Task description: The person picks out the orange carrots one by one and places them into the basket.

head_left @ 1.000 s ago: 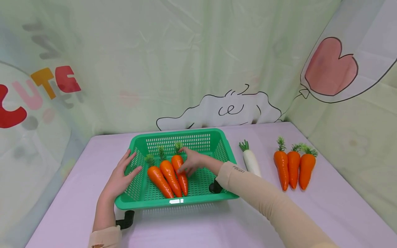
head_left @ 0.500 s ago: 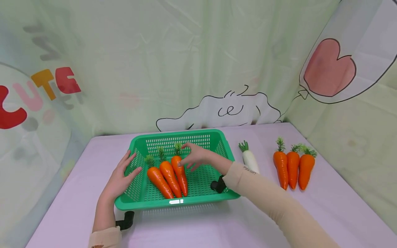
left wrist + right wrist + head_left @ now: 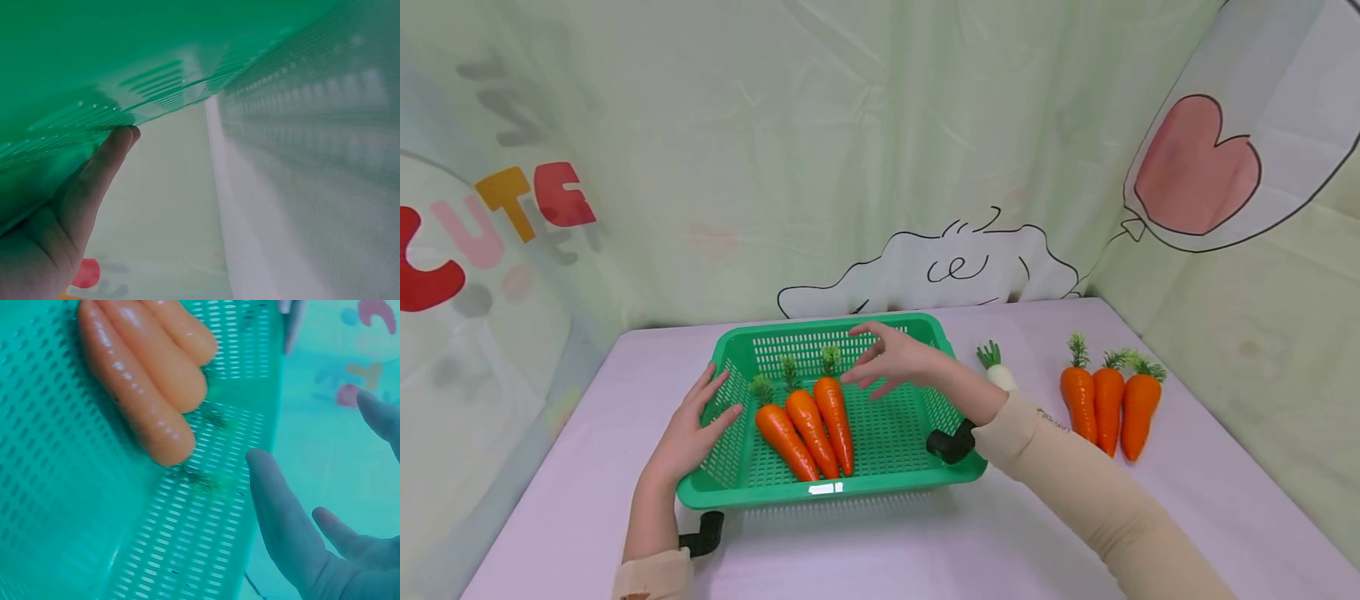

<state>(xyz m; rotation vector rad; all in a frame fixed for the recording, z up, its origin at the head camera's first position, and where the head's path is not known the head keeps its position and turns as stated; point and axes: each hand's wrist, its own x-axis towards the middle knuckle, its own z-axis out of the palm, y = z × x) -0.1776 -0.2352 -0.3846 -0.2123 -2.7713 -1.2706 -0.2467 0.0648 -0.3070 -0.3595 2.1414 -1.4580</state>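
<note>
A green plastic basket (image 3: 880, 446) holds three orange carrots with leafy tops: the left carrot (image 3: 786, 442), the middle carrot (image 3: 812, 429) and the right carrot (image 3: 834, 425). My left hand (image 3: 688, 437) rests against the basket's left side, fingers straight and thumb reaching over the rim; in the left wrist view, part of this hand (image 3: 81, 200) lies along the basket's outer wall. Above the basket's right half hovers my right hand (image 3: 898, 358), holding nothing, its fingers apart and loosely bent. The right wrist view has its fingers (image 3: 278, 512) spread clear of the carrots.
Right of the basket lies a white radish (image 3: 1002, 377), partly covered by my right forearm. Three more carrots, one of them the rightmost carrot (image 3: 1141, 412), lie farther right on the pale tablecloth (image 3: 850, 558). A printed curtain (image 3: 737, 167) hangs behind the table.
My right hand has let go of the right carrot in the basket and moved up and to the right. The carrots in the basket and my left hand have stayed put.
</note>
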